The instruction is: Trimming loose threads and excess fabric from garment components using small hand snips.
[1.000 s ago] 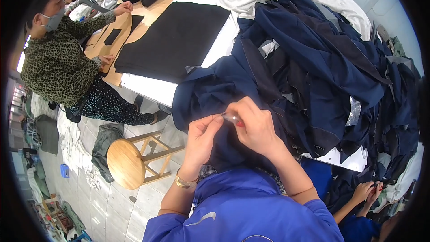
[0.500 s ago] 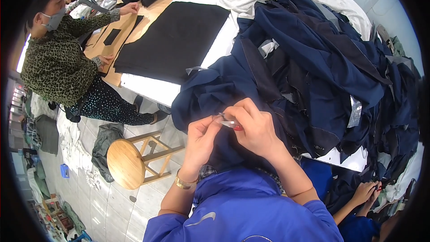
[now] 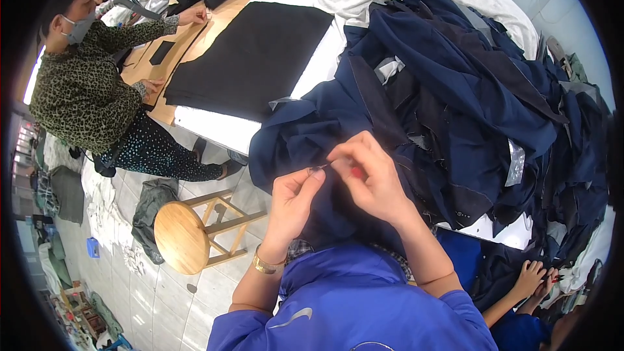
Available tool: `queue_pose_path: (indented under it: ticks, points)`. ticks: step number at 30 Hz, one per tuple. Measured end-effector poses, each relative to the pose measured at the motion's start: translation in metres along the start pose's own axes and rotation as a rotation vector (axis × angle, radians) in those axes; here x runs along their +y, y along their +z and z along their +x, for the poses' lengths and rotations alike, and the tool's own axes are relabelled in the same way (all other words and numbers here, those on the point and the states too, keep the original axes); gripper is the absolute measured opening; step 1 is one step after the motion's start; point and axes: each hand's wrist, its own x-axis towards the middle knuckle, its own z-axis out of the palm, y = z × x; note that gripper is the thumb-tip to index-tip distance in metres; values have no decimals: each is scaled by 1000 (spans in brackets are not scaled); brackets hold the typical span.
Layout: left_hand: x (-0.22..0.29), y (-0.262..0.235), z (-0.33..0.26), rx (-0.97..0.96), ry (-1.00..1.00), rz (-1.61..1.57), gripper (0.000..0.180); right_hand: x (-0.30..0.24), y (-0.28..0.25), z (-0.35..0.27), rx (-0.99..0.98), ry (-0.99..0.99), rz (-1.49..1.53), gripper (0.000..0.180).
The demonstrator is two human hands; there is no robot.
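Observation:
Both my hands are raised in front of my chest, over the near edge of the navy fabric pile [image 3: 305, 120]. My left hand [image 3: 294, 198] pinches a tiny dark piece between thumb and forefinger; its kind cannot be made out. Close beside it, my right hand [image 3: 374, 182] brings its fingertips to the same spot, with a thin thread-like line between the two pinches. A small red tool [image 3: 356, 172] shows among the right fingers, mostly hidden by them. Folds of navy cloth hang just beneath both hands.
A round wooden stool [image 3: 182, 237] stands on the tiled floor at left. Across the table, a masked person [image 3: 91, 91] handles a black fabric panel [image 3: 253, 58] on brown paper. At lower right, another person's hands [image 3: 532, 279] work on navy cloth beside the white table edge [image 3: 487, 231].
My right fingers have shifted slightly up and opened from around the red tool, whose shiny part no longer shows. My left hand has barely moved. The masked person's far hand has moved slightly right.

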Motion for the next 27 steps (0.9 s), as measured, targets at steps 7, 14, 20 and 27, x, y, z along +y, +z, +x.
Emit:
queue_pose_path:
  ticks: [7, 14, 20, 27]
  points:
    - [-2, 1, 0, 10, -1, -11, 17, 7, 6, 5, 90, 48, -69, 11]
    - [-4, -3, 2, -38, -70, -232, 17, 17, -3, 4, 172, 222, 97, 11]
    - [-1, 0, 1, 9, -28, -232, 17, 3, -7, 0, 4, 5, -31, 15]
    - [-2, 1, 0, -15, -21, -223, 16, 1, -2, -2, -76, -82, -118, 24]
